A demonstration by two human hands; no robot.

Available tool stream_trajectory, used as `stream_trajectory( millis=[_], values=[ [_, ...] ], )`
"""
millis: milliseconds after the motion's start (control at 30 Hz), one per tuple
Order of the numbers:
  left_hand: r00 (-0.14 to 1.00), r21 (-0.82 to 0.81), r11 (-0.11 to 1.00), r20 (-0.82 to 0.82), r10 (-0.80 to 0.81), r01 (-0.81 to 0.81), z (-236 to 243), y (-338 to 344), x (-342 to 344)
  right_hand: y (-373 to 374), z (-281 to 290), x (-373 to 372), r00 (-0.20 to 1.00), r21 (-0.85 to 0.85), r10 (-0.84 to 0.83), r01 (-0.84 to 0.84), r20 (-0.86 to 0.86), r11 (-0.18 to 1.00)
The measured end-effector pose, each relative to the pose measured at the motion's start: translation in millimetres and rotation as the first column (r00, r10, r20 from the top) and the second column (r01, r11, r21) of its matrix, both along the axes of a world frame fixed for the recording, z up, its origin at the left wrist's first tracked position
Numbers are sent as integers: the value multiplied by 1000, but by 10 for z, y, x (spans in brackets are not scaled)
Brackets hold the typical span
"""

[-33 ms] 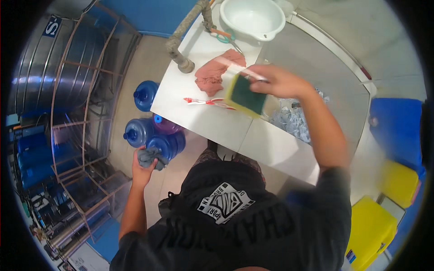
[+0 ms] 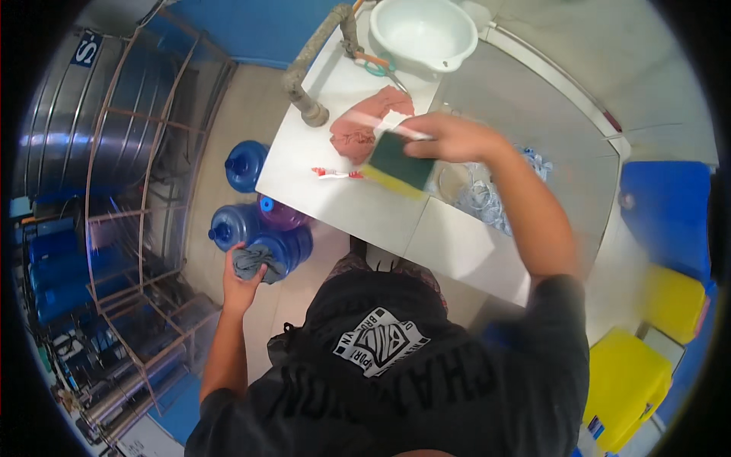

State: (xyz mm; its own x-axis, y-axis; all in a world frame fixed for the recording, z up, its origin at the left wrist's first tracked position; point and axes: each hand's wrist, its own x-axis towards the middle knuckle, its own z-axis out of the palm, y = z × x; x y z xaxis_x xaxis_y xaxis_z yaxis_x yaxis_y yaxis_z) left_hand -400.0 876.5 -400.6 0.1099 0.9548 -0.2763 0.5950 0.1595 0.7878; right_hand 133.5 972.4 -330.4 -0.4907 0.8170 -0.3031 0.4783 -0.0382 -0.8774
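Observation:
In my right hand [image 2: 457, 139], held over the white tabletop, is a sponge [image 2: 400, 161] with a dark green scouring side and a yellow foam side. A blurred pale stick-like thing [image 2: 365, 118] also juts left from the fingers; its kind I cannot make out. Beneath and left of the hand lies a crumpled reddish-pink cloth [image 2: 354, 141]. A red and white toothbrush [image 2: 331, 174] rests nearby, partly covered by the sponge. Off the table's left side, my left hand [image 2: 240, 288] grips a bunched grey cloth [image 2: 256, 263] above the blue water jugs.
A white basin [image 2: 424, 34] and green-handled scissors [image 2: 381, 68] stand at the far end, beside a pipe [image 2: 312, 107]. Crumpled clear plastic [image 2: 483, 194] lies right of the table. Blue jugs [image 2: 244, 166] are on the floor; a metal rack [image 2: 137, 114] is left, yellow containers [image 2: 628, 385] right.
My right hand has shifted a little to the left with the sponge, which now hides more of the toothbrush. My left hand and the grey cloth have hardly moved.

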Motion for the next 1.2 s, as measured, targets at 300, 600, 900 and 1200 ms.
stream_trajectory(
  millis=[300,600,900,1200],
  values=[
    [990,15,1000,136,-22,20,132,444,-205,877,-428,-536,1000,-153,0,3,15,988],
    [984,4,999,173,36,-38,-25,615,-553,530,-339,-603,933,383,-106,-36,345,923],
    [911,-82,938,279,-303,337,321,1131,315,497,-246,-758,909,671,-285,9,303,741],
    [584,-72,805,726,-362,589,696,1018,1594,-1206,163,-844,818,440,-575,530,-38,725]
  ],
)
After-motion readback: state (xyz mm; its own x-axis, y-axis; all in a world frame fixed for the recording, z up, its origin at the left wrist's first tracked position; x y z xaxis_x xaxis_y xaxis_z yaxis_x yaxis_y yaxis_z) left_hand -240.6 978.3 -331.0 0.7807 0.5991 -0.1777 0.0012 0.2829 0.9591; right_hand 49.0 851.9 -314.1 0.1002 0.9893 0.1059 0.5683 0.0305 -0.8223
